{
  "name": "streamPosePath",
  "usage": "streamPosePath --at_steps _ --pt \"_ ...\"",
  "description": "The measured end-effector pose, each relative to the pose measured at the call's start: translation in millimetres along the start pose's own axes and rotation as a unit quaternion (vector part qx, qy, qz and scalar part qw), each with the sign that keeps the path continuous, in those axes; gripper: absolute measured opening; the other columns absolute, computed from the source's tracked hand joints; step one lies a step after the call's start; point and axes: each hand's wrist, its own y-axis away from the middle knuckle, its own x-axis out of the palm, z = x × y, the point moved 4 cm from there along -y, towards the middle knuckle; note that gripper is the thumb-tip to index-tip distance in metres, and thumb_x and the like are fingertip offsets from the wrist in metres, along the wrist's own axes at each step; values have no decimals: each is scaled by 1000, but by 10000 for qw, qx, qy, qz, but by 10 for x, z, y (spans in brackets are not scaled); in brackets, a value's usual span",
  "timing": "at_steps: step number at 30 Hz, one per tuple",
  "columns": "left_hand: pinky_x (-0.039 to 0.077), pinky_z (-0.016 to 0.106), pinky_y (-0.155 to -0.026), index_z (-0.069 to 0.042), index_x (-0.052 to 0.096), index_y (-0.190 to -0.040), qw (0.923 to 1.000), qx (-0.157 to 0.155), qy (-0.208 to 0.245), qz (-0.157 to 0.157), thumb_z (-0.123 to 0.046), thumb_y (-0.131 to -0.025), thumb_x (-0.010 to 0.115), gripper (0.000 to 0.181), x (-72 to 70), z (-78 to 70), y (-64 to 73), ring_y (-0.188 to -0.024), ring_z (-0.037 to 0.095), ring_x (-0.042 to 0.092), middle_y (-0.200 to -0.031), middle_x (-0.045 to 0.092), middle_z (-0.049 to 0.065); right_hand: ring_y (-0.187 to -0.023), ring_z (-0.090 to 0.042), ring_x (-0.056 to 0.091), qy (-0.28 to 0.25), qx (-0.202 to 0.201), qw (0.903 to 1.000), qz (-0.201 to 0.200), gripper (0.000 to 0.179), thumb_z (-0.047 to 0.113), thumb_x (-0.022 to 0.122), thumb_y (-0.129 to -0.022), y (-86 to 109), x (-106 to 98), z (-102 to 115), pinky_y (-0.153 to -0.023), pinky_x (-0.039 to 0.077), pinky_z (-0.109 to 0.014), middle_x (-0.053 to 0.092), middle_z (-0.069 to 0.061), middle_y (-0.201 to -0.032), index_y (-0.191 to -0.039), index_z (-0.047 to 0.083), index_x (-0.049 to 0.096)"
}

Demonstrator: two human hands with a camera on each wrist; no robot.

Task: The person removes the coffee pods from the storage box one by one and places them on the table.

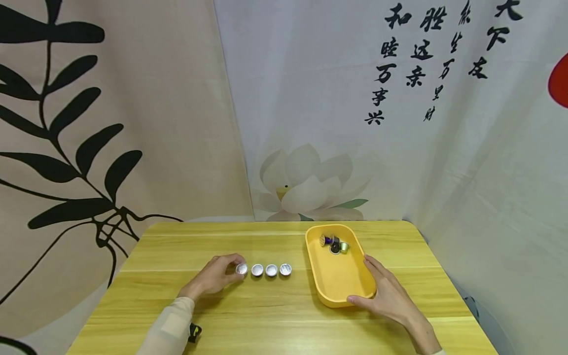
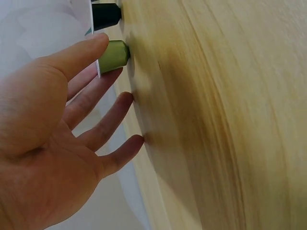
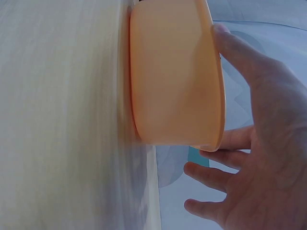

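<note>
At the left end of a row of upside-down coffee capsules, my left hand [image 1: 216, 274] pinches a green coffee capsule [image 2: 113, 57] between thumb and forefinger. Its silver lid faces up, and its narrow base is right at the tabletop. The other left fingers spread out loosely. Three more capsules [image 1: 271, 270] continue the row to the right, lids up; the nearest is a dark capsule [image 2: 106, 16]. My right hand [image 1: 392, 296] holds the near right corner of a yellow tray [image 1: 339, 278], thumb on the near rim and fingers along the right side.
Several coffee capsules [image 1: 335, 243] lie jumbled at the tray's far end, purple, black and pale green among them. The wooden table [image 1: 248, 320] ends at a fabric backdrop [image 1: 177, 123] printed with leaves, a flower and writing. A small black object [image 1: 194, 333] shows by my left sleeve.
</note>
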Motion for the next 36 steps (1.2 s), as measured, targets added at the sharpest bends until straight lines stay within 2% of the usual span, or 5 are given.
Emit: streamPosePath --at_steps 14,21,25,29,36 --pt "56 65 -118 -12 75 -134 10000 -57 -62 -25 -19 -103 85 32 17 15 7 -135 37 71 -134 80 6 -154 -58 52 14 1 10000 -23 120 68 92 -85 6 -12 11 -120 51 -74 43 -25 -178 -167 -7 47" --pt "54 68 -119 -6 70 -146 9999 -30 93 22 -25 -102 87 51 0 -2 34 -137 40 69 -141 77 12 -154 -58 52 -2 18 10000 3 120 69 91 -86 9 -8 11 -121 51 -74 42 -25 -179 -168 -6 46" --pt "52 70 -122 -2 60 -158 9999 -3 105 -12 -30 -104 84 65 12 -51 67 -142 44 66 -151 71 18 -154 -58 52 -12 -13 10000 0 121 70 91 -85 29 -21 -13 -121 50 -74 42 -25 -179 -168 -6 46" --pt "49 71 -125 -5 54 -164 9999 -8 46 -110 -34 -107 81 70 23 -123 65 -152 48 58 -166 60 20 -154 -59 52 -12 -39 10000 7 121 70 91 -85 47 -37 -33 -121 51 -75 43 -25 -179 -168 -6 46" --pt "45 72 -129 -11 48 -171 9993 211 -256 -194 -39 -108 79 75 52 -382 -63 -162 48 48 -176 48 20 -153 -58 54 -18 -112 9999 38 120 69 91 -85 64 -50 -66 -120 51 -74 44 -25 -178 -168 -5 46"
